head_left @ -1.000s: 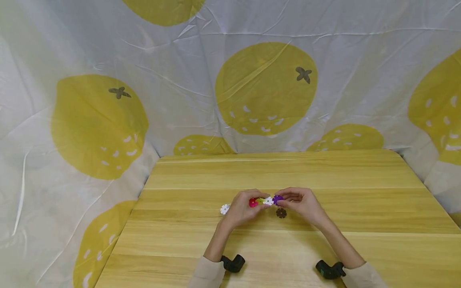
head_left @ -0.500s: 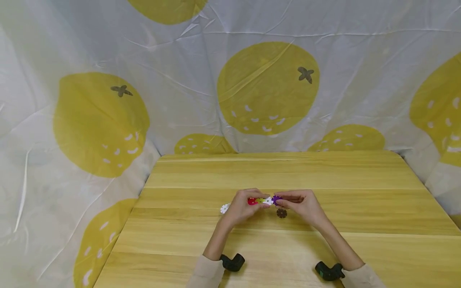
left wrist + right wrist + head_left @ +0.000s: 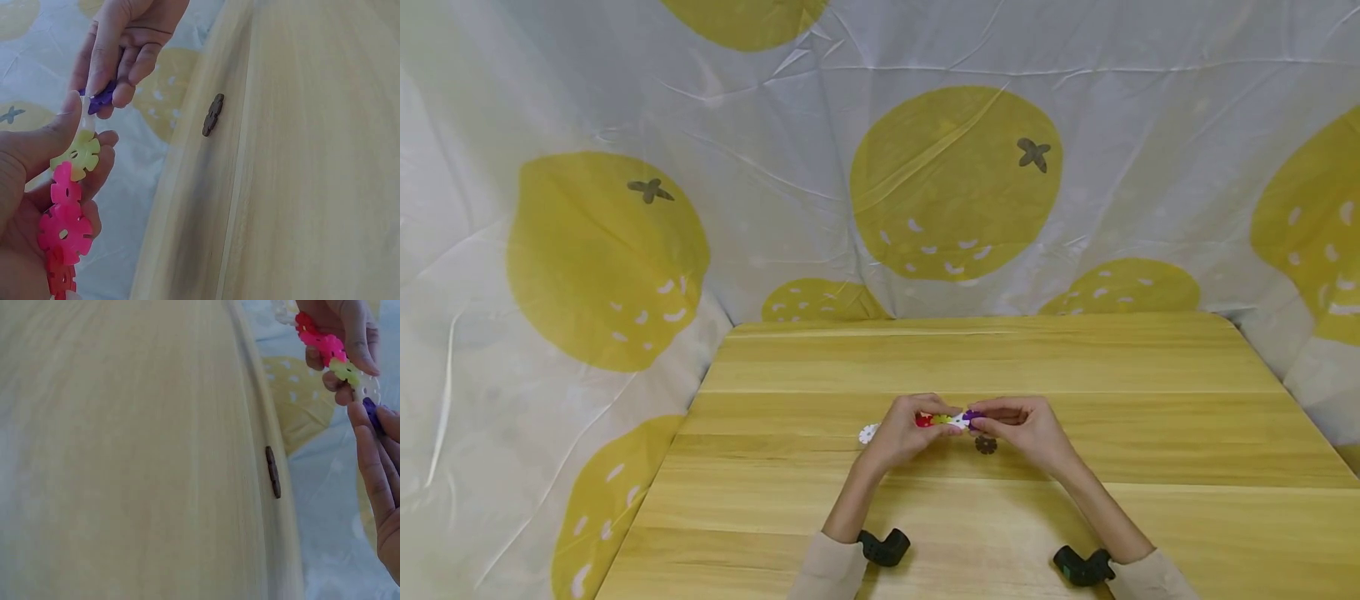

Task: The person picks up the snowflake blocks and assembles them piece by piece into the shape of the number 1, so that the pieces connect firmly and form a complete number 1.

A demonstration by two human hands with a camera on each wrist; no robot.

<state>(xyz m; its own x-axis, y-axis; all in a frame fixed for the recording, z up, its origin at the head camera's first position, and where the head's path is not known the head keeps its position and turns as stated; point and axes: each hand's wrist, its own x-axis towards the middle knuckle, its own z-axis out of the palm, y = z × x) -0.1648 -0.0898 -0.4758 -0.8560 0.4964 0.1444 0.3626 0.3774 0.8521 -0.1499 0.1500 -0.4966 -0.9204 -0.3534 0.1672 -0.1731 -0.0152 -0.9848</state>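
Observation:
My left hand holds a chain of notched plastic snowflake discs across its palm. Along it run a white end disc, a red disc, a pink disc, a yellow-green disc and another white disc. Thumb and fingers pinch the chain by this last white disc. Between thumb and fingertips, my right hand pinches a purple disc, which meets the white disc's edge. Fingers cover parts of both discs. Below the right fingertips a brown disc lies on the table.
The wooden table ends at a patterned cloth with yellow lemons, which hangs behind and at the sides. Black wrist mounts sit at both sleeve cuffs.
My right hand has shifted slightly left, bringing the purple disc closer against the white one. More of the purple disc is now covered by fingers. The left hand stays nearly still.

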